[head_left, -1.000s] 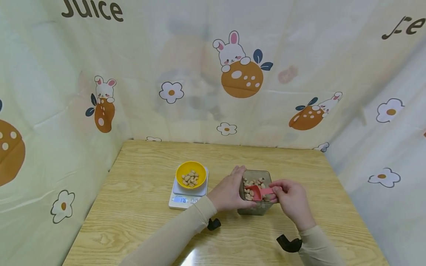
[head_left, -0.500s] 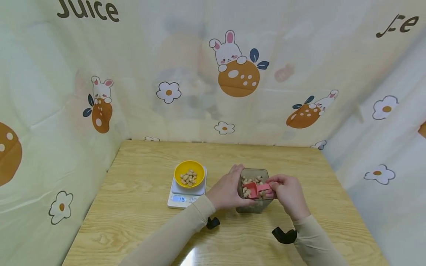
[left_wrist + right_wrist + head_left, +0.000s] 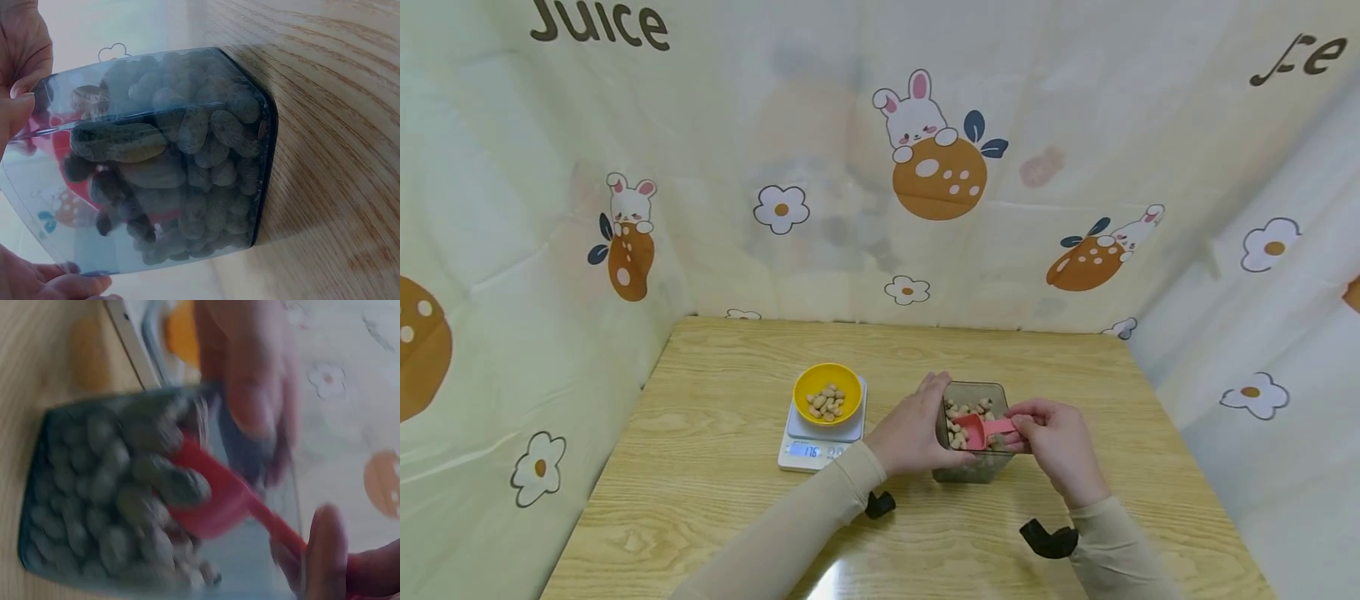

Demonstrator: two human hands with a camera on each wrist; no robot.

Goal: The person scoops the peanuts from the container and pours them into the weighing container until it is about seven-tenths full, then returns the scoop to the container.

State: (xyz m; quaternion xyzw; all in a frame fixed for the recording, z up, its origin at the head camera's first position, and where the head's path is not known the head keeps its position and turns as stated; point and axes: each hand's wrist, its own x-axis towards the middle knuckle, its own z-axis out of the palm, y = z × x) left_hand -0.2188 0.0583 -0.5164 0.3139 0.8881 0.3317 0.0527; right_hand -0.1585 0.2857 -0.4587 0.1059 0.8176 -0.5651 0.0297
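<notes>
My left hand [image 3: 913, 429] grips the left side of a clear grey plastic container [image 3: 972, 473], thumb along the near rim and fingers at the far corner. Unshelled peanuts [image 3: 215, 131] fill much of it. At the right rim, my right hand [image 3: 1063, 446] pinches the handle of a red scoop [image 3: 973, 432] between thumb and fingers. The scoop's bowl is down among the peanuts, partly hidden by them in the right wrist view. To the left, a yellow bowl [image 3: 827, 372] with several peanuts [image 3: 826, 403] sits on a white digital scale [image 3: 787, 461], whose display appears to read 176 or 17.6.
A wooden table [image 3: 722, 500] lies under everything. Behind and along both sides hangs a pale curtain [image 3: 820, 283] printed with rabbits, fruit and flowers. Black pieces show at the left wrist [image 3: 880, 505] and right wrist [image 3: 1048, 540].
My right hand shifts slightly left, then back right, with the scoop moving among the peanuts in the container. The left hand keeps its grip; bowl and scale look unchanged.
</notes>
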